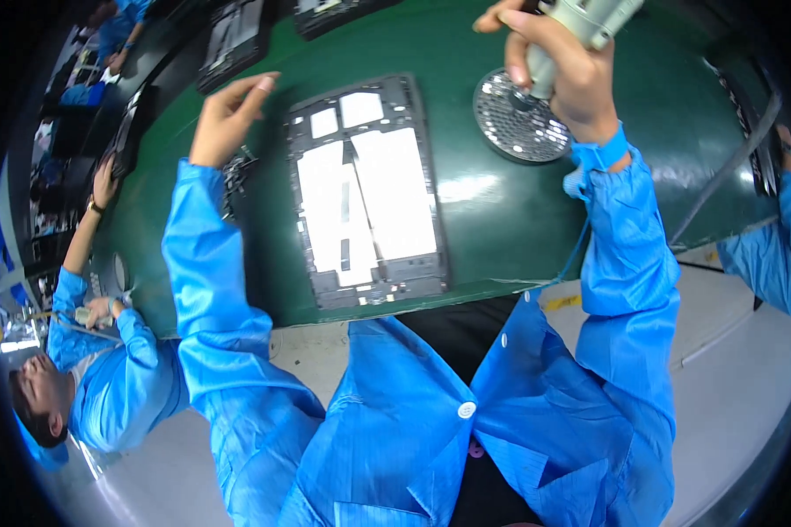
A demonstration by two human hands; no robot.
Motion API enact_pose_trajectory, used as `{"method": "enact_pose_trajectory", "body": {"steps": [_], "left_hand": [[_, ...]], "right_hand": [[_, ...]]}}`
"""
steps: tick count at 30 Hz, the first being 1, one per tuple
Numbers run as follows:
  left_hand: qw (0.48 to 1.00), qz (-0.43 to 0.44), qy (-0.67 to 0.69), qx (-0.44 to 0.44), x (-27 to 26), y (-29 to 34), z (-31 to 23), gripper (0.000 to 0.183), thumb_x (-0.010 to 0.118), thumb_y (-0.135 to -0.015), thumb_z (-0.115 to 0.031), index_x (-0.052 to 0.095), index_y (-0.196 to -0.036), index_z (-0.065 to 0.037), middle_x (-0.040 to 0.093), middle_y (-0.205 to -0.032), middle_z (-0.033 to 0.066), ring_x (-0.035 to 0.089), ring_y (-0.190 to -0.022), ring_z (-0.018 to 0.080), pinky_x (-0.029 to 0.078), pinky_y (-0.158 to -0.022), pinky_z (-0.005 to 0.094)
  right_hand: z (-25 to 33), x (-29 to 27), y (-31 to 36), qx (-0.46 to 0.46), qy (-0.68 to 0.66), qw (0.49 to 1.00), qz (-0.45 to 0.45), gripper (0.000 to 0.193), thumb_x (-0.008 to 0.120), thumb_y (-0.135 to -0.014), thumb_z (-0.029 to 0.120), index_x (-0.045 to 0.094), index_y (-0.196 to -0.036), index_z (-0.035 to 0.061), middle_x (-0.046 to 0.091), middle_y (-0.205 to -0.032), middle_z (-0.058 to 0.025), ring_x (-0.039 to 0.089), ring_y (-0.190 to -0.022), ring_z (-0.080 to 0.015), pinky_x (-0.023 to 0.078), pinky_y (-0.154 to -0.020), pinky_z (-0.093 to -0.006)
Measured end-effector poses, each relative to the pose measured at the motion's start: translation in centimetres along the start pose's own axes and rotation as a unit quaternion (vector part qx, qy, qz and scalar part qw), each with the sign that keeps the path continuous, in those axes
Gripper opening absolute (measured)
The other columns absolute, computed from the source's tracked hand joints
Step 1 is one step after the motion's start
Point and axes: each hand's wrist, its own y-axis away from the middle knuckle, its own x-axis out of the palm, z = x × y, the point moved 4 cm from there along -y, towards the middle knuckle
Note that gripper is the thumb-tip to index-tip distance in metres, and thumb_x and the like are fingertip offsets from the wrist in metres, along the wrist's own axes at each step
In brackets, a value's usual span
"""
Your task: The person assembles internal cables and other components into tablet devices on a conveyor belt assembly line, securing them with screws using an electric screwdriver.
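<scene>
The fingers of the right hand (582, 86), at the upper right of the frame, are wrapped around a pale grey-green tool (589, 19) whose upper end is cut off by the picture's edge. The tool slants down and left, its lower end over the middle of a round silvery dish (527, 139) with a dimpled or perforated face; whether the two touch, I cannot tell. The left hand (221, 123), at the upper left of centre, has its fingers bent and drawn close to the thumb, the tips pointing right; whether they pinch anything small cannot be made out. Just below this hand lies a cluster of small dark pieces (237, 169).

Between the hands, a flat dark device frame (318, 288) with bright white panels lies slightly tilted near the centre of the frame, apart from both hands. All of this sits on a green tabletop (476, 230). A blue wristband (599, 155) circles the right wrist, and a thin blue cord (575, 253) runs down from it. Both forearms wear blue sleeves (206, 255).

Farther out, more dark devices (234, 42) lie along the upper left. A co-worker (119, 386) in blue sits at the lower left; another person's blue sleeve (769, 255) shows at the right edge.
</scene>
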Motion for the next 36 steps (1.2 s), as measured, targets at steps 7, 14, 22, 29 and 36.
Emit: {"method": "enact_pose_trajectory", "body": {"steps": [7,14,22,29,36], "left_hand": [[0.981,0.135,0.139,-0.013,3.4,2.2,1.6,0.036,0.058,-0.101,-0.03,0.065,-0.124,-0.003,0.062,-0.084,0.0014,0.051,-0.063,0.0072,0.046,-0.059,0.0217],[0.979,0.117,0.065,0.156,4.3,6.0,2.2,0.032,0.058,-0.1,-0.026,0.066,-0.121,-0.004,0.06,-0.104,0.0118,0.061,-0.096,0.0231,0.049,-0.086,0.0317],[0.973,-0.022,-0.045,0.224,7.1,9.4,-0.8,0.025,0.052,-0.1,-0.026,0.071,-0.106,-0.011,0.063,-0.1,0.0059,0.065,-0.086,0.0292,0.052,-0.075,0.0387],[0.966,-0.016,-0.101,0.236,6.9,9.3,-1.7,0.023,0.052,-0.1,-0.027,0.067,-0.102,-0.009,0.062,-0.096,0.0071,0.064,-0.084,0.0303,0.051,-0.076,0.0402],[0.96,-0.217,-0.102,0.147,-1.0,11.1,2.0,0.017,0.074,-0.083,-0.022,0.069,-0.09,-0.007,0.064,-0.089,0.0088,0.065,-0.082,0.0286,0.053,-0.071,0.0395]], "right_hand": [[-0.2,6.1,-0.2,0.055,-0.006,0.997,0.061,0.018,0.06,-0.088,0.011,0.066,-0.085,-0.0056,0.065,-0.065,-0.0102,0.053,-0.041,-0.0142,0.042,-0.04,-0.0246],[-2.2,12.6,-0.9,-0.019,0.011,0.993,0.12,0.02,0.055,-0.088,0.014,0.063,-0.094,-0.0036,0.062,-0.063,-0.0148,0.057,-0.054,-0.0142,0.045,-0.052,-0.0275],[-2.6,16.5,-0.5,0.038,-0.059,0.986,0.151,0.021,0.051,-0.092,0.013,0.059,-0.095,-0.0054,0.066,-0.085,-0.0185,0.051,-0.049,-0.0125,0.041,-0.048,-0.0267],[-2.5,16.6,-0.2,0.025,-0.025,0.987,0.154,0.023,0.045,-0.092,0.016,0.054,-0.1,-0.0037,0.062,-0.094,-0.0206,0.047,-0.048,-0.0106,0.039,-0.05,-0.0257],[-2.7,15.1,-0.6,0.01,-0.014,0.991,0.135,0.022,0.047,-0.092,0.016,0.055,-0.101,-0.0031,0.063,-0.09,-0.02,0.047,-0.049,-0.0102,0.039,-0.05,-0.0254]]}}
